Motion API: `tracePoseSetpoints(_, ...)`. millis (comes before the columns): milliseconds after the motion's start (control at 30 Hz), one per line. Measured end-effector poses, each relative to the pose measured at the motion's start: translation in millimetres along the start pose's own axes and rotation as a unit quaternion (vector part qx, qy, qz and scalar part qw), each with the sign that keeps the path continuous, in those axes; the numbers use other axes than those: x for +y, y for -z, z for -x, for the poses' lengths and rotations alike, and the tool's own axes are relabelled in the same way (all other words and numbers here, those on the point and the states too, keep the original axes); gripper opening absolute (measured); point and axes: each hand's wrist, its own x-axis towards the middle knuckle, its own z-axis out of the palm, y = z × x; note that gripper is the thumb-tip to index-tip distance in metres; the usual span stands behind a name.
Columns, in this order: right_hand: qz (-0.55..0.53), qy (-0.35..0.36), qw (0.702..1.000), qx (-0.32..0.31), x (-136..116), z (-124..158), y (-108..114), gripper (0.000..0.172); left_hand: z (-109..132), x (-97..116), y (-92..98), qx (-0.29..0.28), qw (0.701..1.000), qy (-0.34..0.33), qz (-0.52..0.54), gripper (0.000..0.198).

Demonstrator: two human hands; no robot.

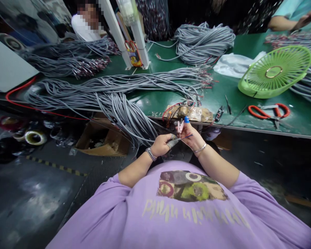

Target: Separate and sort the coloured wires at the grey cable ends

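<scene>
My left hand [162,144], with covered fingertips and a watch at its wrist, is closed around the stripped end of a grey cable. Thin wires [186,136], among them dark blue and white ones, fan out from that end toward my right hand [193,138]. A blue cover sits on my right thumb, and a pink clip [180,127] is pinched in that hand beside the wires. Exactly how its fingers meet the wires is hidden. Just beyond both hands, a cardboard-like block [203,114] with tape and wire bits lies on the table edge.
Long bundles of grey cable [124,103] cross the green table [155,62] and hang off its front. Orange-handled pliers [276,121], small snips [219,113], tweezers [228,104] and a green fan [274,72] are to the right. Behind lies a cable coil [204,41]. Two people sit opposite.
</scene>
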Motion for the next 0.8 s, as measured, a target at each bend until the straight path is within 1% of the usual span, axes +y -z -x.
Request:
tracePoseSetpoints(67, 0.001, -0.006, 1.000, -0.018, 1, 1, 3, 0.044, 2, 2, 2.5, -0.004, 1.000, -0.001, 0.021, 0.033)
tracePoseSetpoints(133, 0.008, -0.020, 1.000, -0.022, 1, 2, 7, 0.046, 6, 6, 5.5, -0.017, 0.999, -0.011, 0.029, 0.034)
tracePoseSetpoints(233, 0.010, -0.046, 0.999, -0.005, 3, 3, 15, 0.048, 16, 13, 9.2, -0.034, 0.999, -0.030, 0.025, 0.032)
tracePoseSetpoints(333, 0.002, -0.057, 0.998, 0.012, 3, 4, 22, 0.049, 28, 19, 9.7, -0.048, 0.998, -0.033, 0.024, 0.029)
tracePoseSetpoints(433, 0.001, -0.055, 0.998, 0.015, 2, 6, 29, 0.049, 37, 13, 6.4, -0.059, 0.998, -0.022, 0.010, 0.026)
tracePoseSetpoints(500, 0.012, -0.050, 0.999, 0.017, 1, 8, 33, 0.045, 39, 2, 2.9, -0.048, 0.998, 0.014, -0.033, 0.024)
tracePoseSetpoints(567, 0.042, -0.035, 0.998, 0.017, 1, 11, 39, 0.041, 40, -12, 0.3, -0.029, 0.993, 0.059, -0.100, 0.020)
tracePoseSetpoints(633, 0.087, -0.005, 0.996, 0.008, -1, 15, 44, 0.040, 39, -23, 1.2, -0.016, 0.986, 0.075, -0.149, 0.022)
tracePoseSetpoints(700, 0.138, 0.034, 0.990, -0.017, -7, 21, 48, 0.044, 37, -30, 7.6, -0.006, 0.987, 0.063, -0.149, 0.027)
tracePoseSetpoints(767, 0.201, 0.075, 0.976, -0.034, -20, 29, 49, 0.046, 30, -30, 20.0, 0.017, 0.990, 0.038, -0.133, 0.027)
tracePoseSetpoints(800, 0.235, 0.110, 0.965, -0.035, -30, 33, 49, 0.046, 24, -28, 28.2, 0.031, 0.991, 0.022, -0.132, 0.026)
